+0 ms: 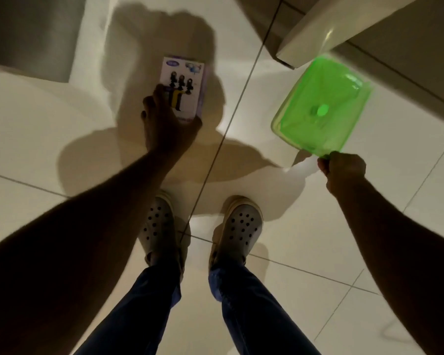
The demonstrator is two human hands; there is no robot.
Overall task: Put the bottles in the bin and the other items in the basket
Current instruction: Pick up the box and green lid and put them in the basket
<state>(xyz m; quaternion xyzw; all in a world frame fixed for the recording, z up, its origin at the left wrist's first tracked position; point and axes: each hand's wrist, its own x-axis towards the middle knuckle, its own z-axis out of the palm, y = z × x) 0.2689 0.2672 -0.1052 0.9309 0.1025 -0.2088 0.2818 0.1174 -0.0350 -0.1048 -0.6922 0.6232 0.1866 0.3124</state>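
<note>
I look straight down at a pale tiled floor. My left hand (166, 124) grips the near end of a white and purple printed box (183, 85), held flat above the floor ahead of my feet. My right hand (344, 170) pinches the near corner of a translucent green plastic container with a lid (321, 108), which tilts away from me on the right. No bottle, bin or basket is in view.
My two feet in pale clogs (203, 224) stand on the tiles below the hands. A cream-coloured furniture edge (326, 29) juts in at the top right, just beyond the green container. A grey cabinet side (31, 34) fills the top left.
</note>
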